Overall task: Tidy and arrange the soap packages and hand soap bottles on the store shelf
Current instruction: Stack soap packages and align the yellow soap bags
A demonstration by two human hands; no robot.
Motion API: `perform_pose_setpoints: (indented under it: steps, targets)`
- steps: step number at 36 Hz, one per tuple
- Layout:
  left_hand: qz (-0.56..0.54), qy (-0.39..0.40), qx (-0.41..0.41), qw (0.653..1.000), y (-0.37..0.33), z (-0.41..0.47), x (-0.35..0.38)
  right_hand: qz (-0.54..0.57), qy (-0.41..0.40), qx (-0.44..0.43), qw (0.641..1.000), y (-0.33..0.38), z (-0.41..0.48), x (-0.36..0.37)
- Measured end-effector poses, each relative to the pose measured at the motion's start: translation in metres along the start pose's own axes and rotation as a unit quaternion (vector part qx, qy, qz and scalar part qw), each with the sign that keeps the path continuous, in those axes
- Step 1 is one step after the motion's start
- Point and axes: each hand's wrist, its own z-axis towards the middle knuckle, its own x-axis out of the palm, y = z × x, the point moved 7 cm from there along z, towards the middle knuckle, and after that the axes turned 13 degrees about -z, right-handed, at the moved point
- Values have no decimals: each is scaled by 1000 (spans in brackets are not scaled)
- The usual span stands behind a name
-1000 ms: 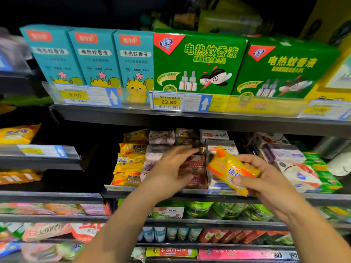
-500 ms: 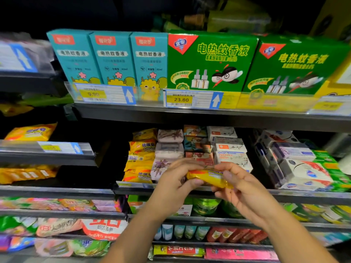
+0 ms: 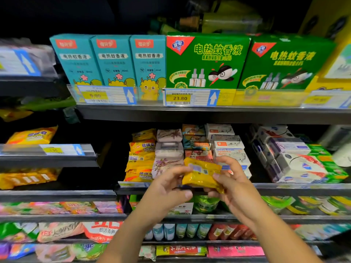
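Observation:
A yellow soap packet (image 3: 201,172) is held in front of the middle shelf, its printed back facing me. My left hand (image 3: 171,188) pinches its left end and my right hand (image 3: 230,185) grips its right end and underside. Behind it on the shelf stands a stack of matching yellow sulfur soap packets (image 3: 141,155), then pinkish soap packs (image 3: 168,147), orange-teal soap packs (image 3: 195,141) and white goat soap boxes (image 3: 229,147). Further right lie white boxed soaps (image 3: 296,162) beside green packs (image 3: 330,164).
The shelf above carries teal boxes (image 3: 112,59) and green mosquito-liquid boxes (image 3: 207,59) behind price tags (image 3: 190,97). The steel shelf edge (image 3: 284,188) runs just under my hands. Lower shelves hold green tubs, small bottles (image 3: 180,230) and bagged goods (image 3: 57,232).
The yellow packet went from my right hand alone, held up at the right, to both hands at centre, and has turned so its back faces me. The view shifted slightly left.

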Motion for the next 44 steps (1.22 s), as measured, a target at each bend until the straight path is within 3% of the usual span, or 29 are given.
perform_pose_setpoints:
  steps: [3,7,9,13,17,24,27,30,35,39,42,44]
  targets:
    - [65,47,9,997,2,-3,2,62,27,29,997,-2,-3,1]
    - [198,-25,91,976,-10,3,-6,89,75,60,991,-8,-3,5]
    - [212,-54,118,969,-15,6,-11,82,117,55,988,-9,-4,9]
    - [155,-98,101,978,-17,10,-15,34,159,30,986,-6,-9,10]
    - [120,-147,103,976,-19,11,-17,-115,164,-1,980,1,-10,9]
    - [48,-167,94,980,-15,15,-8,-271,49,-71,959,22,-5,3]
    - [28,-176,70,981,-13,16,-1,-172,44,-69,982,24,-6,2]
    - [23,-184,60,981,-14,14,0,-146,45,-68,986,26,-5,0]
    - [-61,-76,27,995,-16,9,10,-40,23,-35,998,25,-3,-9]
    - [90,-3,9,996,-15,5,6,81,46,11,996,18,-2,-11]
    - [230,-49,33,971,-17,7,-2,134,97,21,986,19,-7,-7]
    - [237,-74,53,967,-21,6,-2,102,124,4,987,23,-10,-3]
